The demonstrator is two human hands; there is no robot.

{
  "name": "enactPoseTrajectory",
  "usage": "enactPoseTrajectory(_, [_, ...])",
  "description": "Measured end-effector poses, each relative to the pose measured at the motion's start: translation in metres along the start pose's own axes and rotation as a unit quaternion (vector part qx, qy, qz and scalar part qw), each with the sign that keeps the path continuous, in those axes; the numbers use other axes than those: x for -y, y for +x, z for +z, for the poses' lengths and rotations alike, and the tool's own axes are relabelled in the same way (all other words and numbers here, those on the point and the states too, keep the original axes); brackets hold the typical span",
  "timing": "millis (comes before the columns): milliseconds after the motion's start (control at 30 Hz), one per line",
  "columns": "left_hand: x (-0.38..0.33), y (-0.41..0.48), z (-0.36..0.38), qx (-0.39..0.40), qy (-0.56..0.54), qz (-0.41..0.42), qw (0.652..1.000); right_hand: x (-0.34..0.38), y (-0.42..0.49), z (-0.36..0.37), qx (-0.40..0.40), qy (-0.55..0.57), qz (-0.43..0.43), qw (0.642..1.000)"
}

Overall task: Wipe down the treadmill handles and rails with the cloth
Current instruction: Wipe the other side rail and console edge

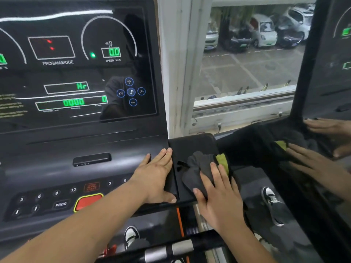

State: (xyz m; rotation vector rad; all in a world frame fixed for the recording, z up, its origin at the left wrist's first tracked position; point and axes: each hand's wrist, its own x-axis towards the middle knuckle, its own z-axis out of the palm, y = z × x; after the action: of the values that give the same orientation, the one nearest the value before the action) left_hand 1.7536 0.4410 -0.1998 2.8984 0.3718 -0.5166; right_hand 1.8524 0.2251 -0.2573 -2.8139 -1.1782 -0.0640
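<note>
A dark grey cloth (pixel 197 168) with a yellow-green edge (pixel 222 160) lies bunched on the black right-hand tray (pixel 191 143) of the treadmill console. My right hand (pixel 218 192) presses flat on the cloth, fingers straight and spread. My left hand (pixel 157 177) rests flat on the console's right end, its fingertips at the seam with the tray and the thumb along the front edge. The front handle bar (pixel 178 247), black with silver grip sensors, runs across the bottom of the view below both arms.
The console screen (pixel 76 73) glows with green digits; keys and a red stop button (pixel 88 203) sit at lower left. A glossy black panel (pixel 322 111) at right mirrors my hands and cloth. A window (pixel 247 59) behind shows parked cars. My shoe (pixel 131 237) stands on the belt.
</note>
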Motion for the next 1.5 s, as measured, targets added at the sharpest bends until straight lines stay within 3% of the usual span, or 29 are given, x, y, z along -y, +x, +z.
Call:
enactPoseTrajectory(200, [-0.001,0.001,-0.002,0.004,-0.001,-0.003,1.0,-0.006,0.048,-0.014,0.04,0.076,0.014,0.996])
enactPoseTrajectory(333, [-0.001,0.002,-0.002,0.005,0.0,-0.004,1.0,0.005,0.072,-0.036,0.198,0.08,0.072,0.974])
enactPoseTrajectory(400, [-0.002,0.001,-0.002,0.009,-0.002,-0.004,1.0,0.023,0.068,-0.036,0.18,0.062,0.071,0.979])
enactPoseTrajectory(533, [-0.003,0.0,-0.002,0.008,-0.007,-0.005,1.0,0.044,0.047,-0.014,0.071,0.034,0.047,0.996])
enactPoseTrajectory(667, [-0.003,-0.001,-0.001,0.005,-0.007,-0.006,1.0,0.04,0.036,-0.004,0.03,0.032,0.018,0.999])
enactPoseTrajectory(1033, [-0.006,0.0,-0.006,0.026,-0.007,-0.009,1.0,0.046,0.094,-0.039,0.258,0.032,0.014,0.965])
enactPoseTrajectory(1300, [-0.007,-0.001,-0.007,0.031,0.007,-0.021,0.999,0.033,0.044,-0.031,0.135,0.038,-0.013,0.99])
enactPoseTrajectory(1500, [-0.012,0.001,-0.008,0.038,0.016,-0.028,0.999,0.012,0.019,-0.04,0.148,0.038,0.041,0.987])
